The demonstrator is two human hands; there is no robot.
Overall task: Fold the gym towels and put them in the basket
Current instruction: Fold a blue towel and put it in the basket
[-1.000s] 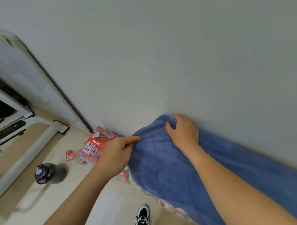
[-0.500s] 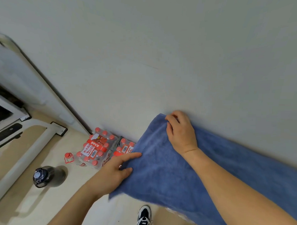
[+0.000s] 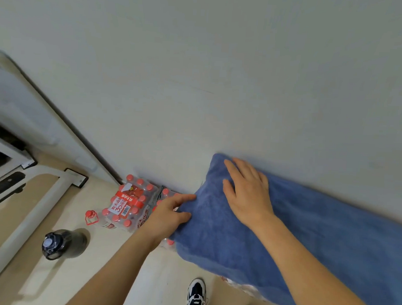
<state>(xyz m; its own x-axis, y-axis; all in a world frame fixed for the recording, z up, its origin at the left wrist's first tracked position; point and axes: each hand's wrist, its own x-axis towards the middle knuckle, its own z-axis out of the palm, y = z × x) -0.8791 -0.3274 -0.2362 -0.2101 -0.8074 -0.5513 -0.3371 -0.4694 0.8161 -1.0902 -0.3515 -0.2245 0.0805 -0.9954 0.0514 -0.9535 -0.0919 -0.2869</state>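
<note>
**Towel corner spread flat, ready for a fold**

The blue terry-cloth towel [image 3: 237, 241] lies spread against the pale wall [image 3: 221, 84]; what carries it is hidden. A second ago the right hand [image 3: 246, 195] clutched a bunched corner. Now it is released, pressing flat with fingers straight, and the corner is smoothed out. The left hand [image 3: 167, 216] has slid down and grasps the towel's left edge, thumb on top. Folding can probably start; no basket shows.

The shrink-wrapped pack of red-capped water bottles [image 3: 126, 204] has a red label reading, seemingly, 农夫山泉, with a large "30" and a barcode.
</note>
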